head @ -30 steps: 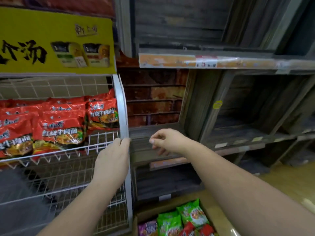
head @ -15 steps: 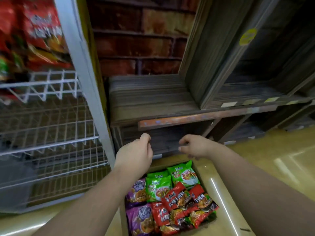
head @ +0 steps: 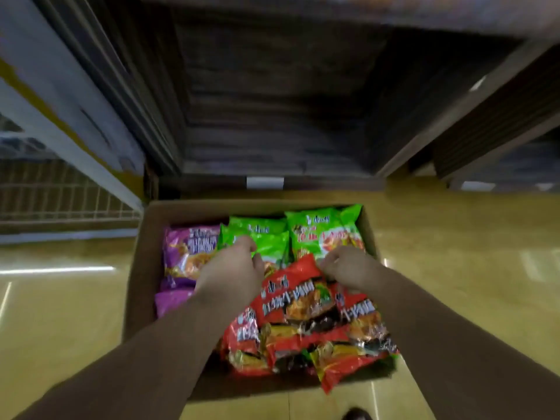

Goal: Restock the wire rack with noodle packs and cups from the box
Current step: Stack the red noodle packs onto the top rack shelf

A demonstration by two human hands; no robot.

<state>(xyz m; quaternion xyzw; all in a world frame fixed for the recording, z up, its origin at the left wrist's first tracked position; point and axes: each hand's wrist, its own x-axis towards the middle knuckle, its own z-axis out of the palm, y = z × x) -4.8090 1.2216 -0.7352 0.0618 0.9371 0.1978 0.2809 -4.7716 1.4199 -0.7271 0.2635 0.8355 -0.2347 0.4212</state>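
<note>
Cardboard box (head: 142, 262) is sitting on the yellow floor (head: 60, 313), open at the top. The wire rack (head: 60, 195) is standing beyond the box's far-left corner, and dark wooden shelving (head: 272, 101) is rising just beyond its far edge. Inside the box, purple packs (head: 185, 253) are lying along the left wall, green packs (head: 318, 231) along the far wall, and red packs (head: 297, 301) are piling at the near right. Left hand (head: 230, 268) is hanging over the box's middle, fingers curling down onto a green pack; grip unclear. Right hand (head: 348, 268) is pinching the top red pack's far edge.
</note>
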